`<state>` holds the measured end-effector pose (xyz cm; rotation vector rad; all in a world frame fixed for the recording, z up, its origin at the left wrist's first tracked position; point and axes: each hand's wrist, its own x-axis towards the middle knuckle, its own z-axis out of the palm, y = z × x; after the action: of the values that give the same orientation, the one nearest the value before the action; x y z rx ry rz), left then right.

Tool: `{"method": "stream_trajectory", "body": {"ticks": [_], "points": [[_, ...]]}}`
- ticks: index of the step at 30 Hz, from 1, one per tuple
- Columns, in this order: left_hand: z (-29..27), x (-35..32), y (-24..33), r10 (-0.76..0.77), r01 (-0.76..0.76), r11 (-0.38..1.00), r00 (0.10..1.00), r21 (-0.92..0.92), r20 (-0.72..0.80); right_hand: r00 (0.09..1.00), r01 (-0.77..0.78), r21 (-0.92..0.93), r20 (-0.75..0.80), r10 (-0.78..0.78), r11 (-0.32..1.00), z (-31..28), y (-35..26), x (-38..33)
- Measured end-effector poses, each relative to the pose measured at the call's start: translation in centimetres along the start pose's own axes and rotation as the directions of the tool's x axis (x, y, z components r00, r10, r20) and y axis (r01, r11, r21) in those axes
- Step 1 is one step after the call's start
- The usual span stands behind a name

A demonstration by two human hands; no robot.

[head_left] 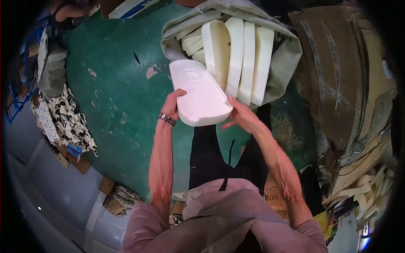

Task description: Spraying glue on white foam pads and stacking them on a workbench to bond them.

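A white moulded foam piece [200, 92], with one rounded end and a raised rim along its right side, is held up in front of me. My left hand [173, 103] grips its left edge, thumb on the upper face and the other fingers hidden beneath. At the lower right corner my right hand [242, 114] holds it, thumb along the edge and fingers below. Just beyond is a large grey-beige sack [284, 69] with its mouth rolled open. Several cream foam pieces [237, 57] stand packed inside it, partly behind the held one.
Flattened brown cardboard [329, 71] leans at the right, with a heap of pale foam pieces [371, 192] below it. Black-and-cream parts [69, 118] are piled at the left. Another person [69, 12] shows at the upper left. The floor [122, 67] is green and scuffed.
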<state>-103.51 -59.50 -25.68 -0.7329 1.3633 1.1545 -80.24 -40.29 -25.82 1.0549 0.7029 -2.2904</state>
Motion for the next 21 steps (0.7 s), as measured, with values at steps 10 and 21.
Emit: {"method": "stream_trajectory", "body": {"ticks": [10,21], "points": [[9.2,-6.4,-0.6,0.204,-0.208,0.975,0.978,0.083,0.054,0.986,0.167,0.267,-0.072,-0.153,0.949,-2.0,-1.5,-7.5],[23.7,-17.4,0.1,0.68,-0.82,0.557,0.543,0.135,0.493,0.7,0.707,0.05,-0.199,-0.686,0.706,-3.3,-5.1,-19.9]]}}
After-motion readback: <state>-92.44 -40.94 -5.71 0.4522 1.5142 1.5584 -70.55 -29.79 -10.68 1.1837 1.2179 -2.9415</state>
